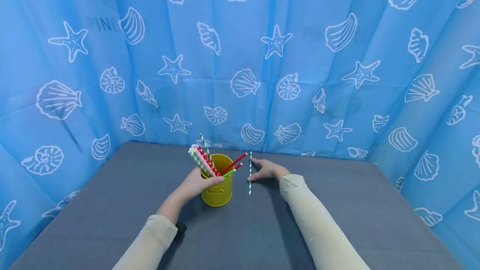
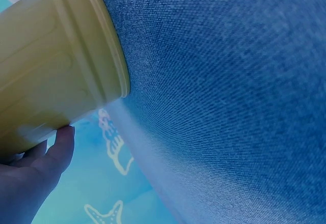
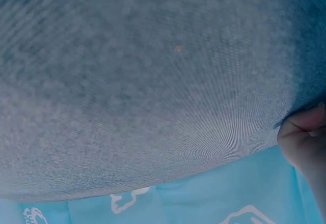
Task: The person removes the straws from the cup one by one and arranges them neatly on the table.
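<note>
A yellow bucket stands on the grey table with several striped, dotted and plain straws inside, many leaning left. My left hand grips the bucket at its left side, the thumb lying across near the rim. Fingers curve against the yellow wall in the left wrist view. Right of the bucket, a green-and-white striped straw lies lengthwise away from me. My right hand reaches it from the right, thumb and forefinger spread apart along its length and touching it. In the right wrist view, only the thumb side shows.
Grey cloth covers the table. Blue curtains with white shell and starfish prints hang behind and at both sides. A small black object sits at the left wrist.
</note>
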Demonstrator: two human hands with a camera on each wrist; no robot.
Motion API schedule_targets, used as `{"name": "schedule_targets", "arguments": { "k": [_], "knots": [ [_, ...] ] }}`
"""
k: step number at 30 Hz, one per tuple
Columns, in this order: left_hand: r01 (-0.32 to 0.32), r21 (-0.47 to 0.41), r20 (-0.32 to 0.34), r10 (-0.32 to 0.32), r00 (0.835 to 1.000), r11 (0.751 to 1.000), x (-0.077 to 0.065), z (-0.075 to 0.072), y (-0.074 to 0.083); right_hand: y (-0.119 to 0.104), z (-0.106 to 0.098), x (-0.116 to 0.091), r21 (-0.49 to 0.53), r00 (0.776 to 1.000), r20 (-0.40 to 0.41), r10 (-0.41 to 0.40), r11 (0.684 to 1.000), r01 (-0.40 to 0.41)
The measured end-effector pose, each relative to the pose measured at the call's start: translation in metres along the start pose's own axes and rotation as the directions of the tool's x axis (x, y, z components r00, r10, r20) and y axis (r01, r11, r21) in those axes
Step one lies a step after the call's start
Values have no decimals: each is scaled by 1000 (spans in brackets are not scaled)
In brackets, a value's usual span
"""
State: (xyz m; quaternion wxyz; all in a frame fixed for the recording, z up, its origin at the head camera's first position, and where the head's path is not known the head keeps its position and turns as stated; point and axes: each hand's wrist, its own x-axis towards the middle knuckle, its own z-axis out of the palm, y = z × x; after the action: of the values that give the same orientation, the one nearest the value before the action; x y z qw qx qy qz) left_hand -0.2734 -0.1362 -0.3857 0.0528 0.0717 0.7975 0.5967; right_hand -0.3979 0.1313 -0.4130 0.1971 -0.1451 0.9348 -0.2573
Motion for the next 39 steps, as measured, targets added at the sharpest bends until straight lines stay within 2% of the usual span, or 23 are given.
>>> {"name": "schedule_targets", "arguments": {
  "k": [8, 13, 16, 20, 24, 27, 30, 35, 39],
  "knots": [
    [-11, 6, -4, 11, 1000, 1000, 1, -1, -2, 0, -2, -6, 23, 998, 9, -60, 998, 60],
    [-19, -1, 3, 19, 1000, 1000, 3, 0, -2, 4, -1, -16, 62, 996, -19, -90, 994, 91],
    [-13, 0, -3, 13, 1000, 1000, 3, 1, -2, 4, -1, -23, 68, 995, -8, -102, 992, 102],
    [-4, 11, -20, 4, 1000, 1000, 2, 1, -2, 4, -2, -33, 124, 992, 21, -122, 985, 119],
    [-2, 13, -25, 3, 1000, 1000, 0, 2, -2, 4, -4, -46, 214, 990, -20, -139, 967, 141],
    [-6, 16, -23, 7, 1000, 1000, -1, 3, -1, 0, -6, -54, 280, 982, -62, -177, 942, 187],
    [-9, 19, -24, 10, 1000, 1000, -1, 3, -2, -6, -8, -62, 356, 970, -97, -221, 903, 242],
    [-4, 32, -37, 5, 999, 999, -1, 4, -2, -23, -10, -75, 496, 941, -167, -295, 800, 338],
    [12, 40, -49, -10, 999, 999, -1, 4, -2, -37, -9, -82, 557, 915, -208, -346, 727, 401]
  ]
}}
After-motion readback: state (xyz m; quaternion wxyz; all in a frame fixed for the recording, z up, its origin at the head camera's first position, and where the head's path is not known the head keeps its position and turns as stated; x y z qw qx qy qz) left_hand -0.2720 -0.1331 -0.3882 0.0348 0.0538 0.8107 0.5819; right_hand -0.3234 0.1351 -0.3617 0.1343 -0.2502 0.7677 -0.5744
